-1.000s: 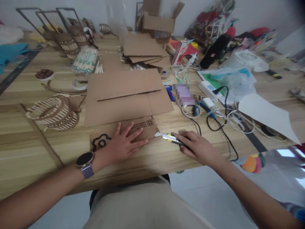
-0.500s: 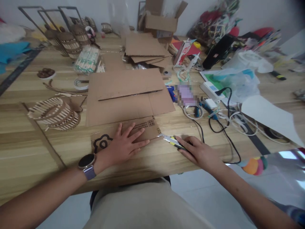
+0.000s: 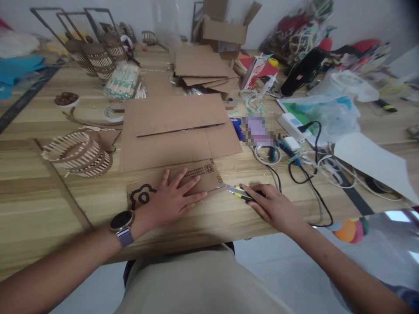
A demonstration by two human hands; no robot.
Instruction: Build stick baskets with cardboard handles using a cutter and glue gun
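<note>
My left hand [image 3: 173, 196] lies flat with fingers spread on a strip of printed cardboard [image 3: 204, 176], pressing it to the table. The strip carries a black flower mark and small lettering. My right hand [image 3: 273, 205] grips a yellow and black utility knife [image 3: 240, 192], its blade out. The blade tip is at the strip's lower right corner. Just beyond the strip lies a larger cardboard sheet [image 3: 176, 152], with another cardboard piece [image 3: 176, 111] on top of it.
At left stands a round basket-like ring of cardboard and sticks [image 3: 80, 152]. To the right are a power strip [image 3: 291, 122], tangled cables [image 3: 307, 174] and a white sheet [image 3: 373, 163]. Stacked cardboard [image 3: 199, 61] and wrapped sticks [image 3: 122, 80] sit farther back. The table's front edge is close to me.
The whole view has shifted slightly. Both hands, the knife and the cardboard strip keep nearly the same places relative to one another.
</note>
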